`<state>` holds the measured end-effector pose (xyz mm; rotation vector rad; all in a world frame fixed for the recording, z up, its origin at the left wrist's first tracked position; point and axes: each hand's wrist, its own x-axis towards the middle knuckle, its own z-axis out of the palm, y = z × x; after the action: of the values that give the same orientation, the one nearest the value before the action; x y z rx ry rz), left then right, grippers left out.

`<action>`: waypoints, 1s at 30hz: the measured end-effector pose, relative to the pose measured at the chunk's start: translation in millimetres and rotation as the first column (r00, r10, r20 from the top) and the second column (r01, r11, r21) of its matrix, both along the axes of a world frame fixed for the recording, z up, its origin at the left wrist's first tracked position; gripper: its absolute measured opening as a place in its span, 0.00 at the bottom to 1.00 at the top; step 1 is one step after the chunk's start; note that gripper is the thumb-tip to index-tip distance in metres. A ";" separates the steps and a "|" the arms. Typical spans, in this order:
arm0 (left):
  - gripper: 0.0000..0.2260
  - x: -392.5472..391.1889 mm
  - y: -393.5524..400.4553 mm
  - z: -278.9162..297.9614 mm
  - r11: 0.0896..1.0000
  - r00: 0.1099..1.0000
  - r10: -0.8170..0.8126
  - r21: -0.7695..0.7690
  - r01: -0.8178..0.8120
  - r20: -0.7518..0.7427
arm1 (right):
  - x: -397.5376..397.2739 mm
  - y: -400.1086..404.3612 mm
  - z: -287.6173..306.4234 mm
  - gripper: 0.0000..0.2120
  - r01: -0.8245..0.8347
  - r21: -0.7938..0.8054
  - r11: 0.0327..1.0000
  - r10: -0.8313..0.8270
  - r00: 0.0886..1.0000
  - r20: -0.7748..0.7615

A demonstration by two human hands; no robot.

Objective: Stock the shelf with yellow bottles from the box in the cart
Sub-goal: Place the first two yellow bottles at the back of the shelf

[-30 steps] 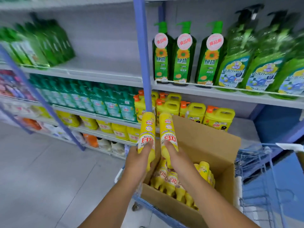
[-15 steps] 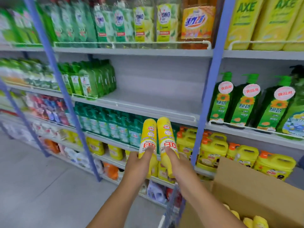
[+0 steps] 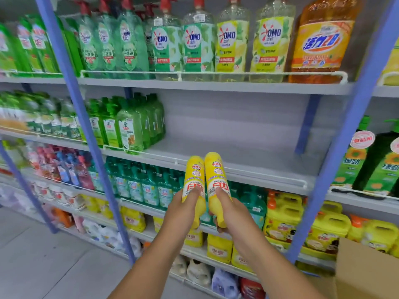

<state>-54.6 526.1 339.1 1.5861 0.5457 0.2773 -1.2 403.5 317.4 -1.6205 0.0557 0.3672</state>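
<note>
L hand [image 3: 183, 209] grips one yellow bottle [image 3: 193, 186], R hand [image 3: 228, 212] grips another [image 3: 216, 182]. Bottles touch side by side, upside down, in front of bare shelf [image 3: 248, 160].

The middle shelf [image 3: 248, 156] is free right of the green bottles [image 3: 138, 124]; only its low front rail [image 3: 237, 169] stands in the way.

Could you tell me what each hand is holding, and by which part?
Each holds a yellow bottle by its lower half: left hand the left bottle, right hand the right bottle.
</note>
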 end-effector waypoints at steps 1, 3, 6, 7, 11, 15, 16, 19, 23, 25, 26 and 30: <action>0.18 11.5 8.7 -1.0 1.000 1.000 -0.007 -0.008 0.007 0.006 | 12.4 9.6 -1.0 0.30 -0.001 0.002 1.000 0.001 1.000 0.002; 0.16 34.3 26.3 -4.1 1.000 1.000 -0.027 -0.009 0.027 0.005 | 36.3 26.9 -0.8 0.26 -0.005 -0.004 1.000 0.005 1.000 0.001; 0.16 66.5 50.7 -5.7 0.999 0.999 -0.047 -0.006 0.047 0.000 | 70.5 50.0 0.0 0.23 -0.002 -0.009 1.000 0.002 1.000 -0.009; 0.16 75.0 57.1 -5.2 0.999 0.999 -0.049 -0.005 0.049 -0.006 | 78.7 56.4 1.4 0.23 0.002 -0.016 1.000 -0.002 1.000 -0.015; 0.15 115.5 86.6 -5.4 1.000 1.000 -0.030 -0.004 0.030 -0.010 | 113.6 85.7 3.8 0.23 -0.001 -0.018 1.000 0.001 0.999 -0.037; 0.15 149.2 116.3 -7.6 1.000 0.999 -0.023 0.006 0.023 -0.046 | 139.6 113.5 3.7 0.23 0.018 -0.044 0.999 -0.019 0.999 -0.031; 0.15 157.3 125.4 -8.1 0.999 0.998 -0.032 0.010 0.032 -0.059 | 144.5 120.9 5.0 0.23 0.024 -0.053 0.998 -0.025 0.999 -0.031; 0.18 181.1 155.6 -13.3 0.995 0.993 -0.098 0.016 0.099 -0.072 | 161.2 147.5 4.4 0.21 0.061 -0.071 0.996 -0.063 0.998 -0.031; 0.18 208.2 200.0 -20.0 0.975 0.973 -0.216 0.024 0.219 -0.081 | 175.4 186.4 5.4 0.21 0.121 -0.086 0.989 -0.125 0.991 -0.052; 0.18 225.2 223.4 -22.5 0.957 0.953 -0.288 0.016 0.291 -0.097 | 184.4 204.1 6.8 0.22 0.148 -0.108 0.983 -0.154 0.987 -0.050; 0.16 234.4 234.1 -23.6 0.943 0.938 -0.330 -0.001 0.332 -0.105 | 189.4 211.7 6.9 0.23 0.162 -0.115 0.980 -0.168 0.984 -0.050; 0.22 258.1 265.5 -25.9 0.864 0.856 -0.499 -0.005 0.503 -0.134 | 204.1 238.4 3.9 0.25 0.173 -0.138 0.975 -0.181 0.982 -0.050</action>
<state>203.5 791.7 313.2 1.7232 0.2083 -0.2194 202.8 641.8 321.3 -1.7204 0.2755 0.2799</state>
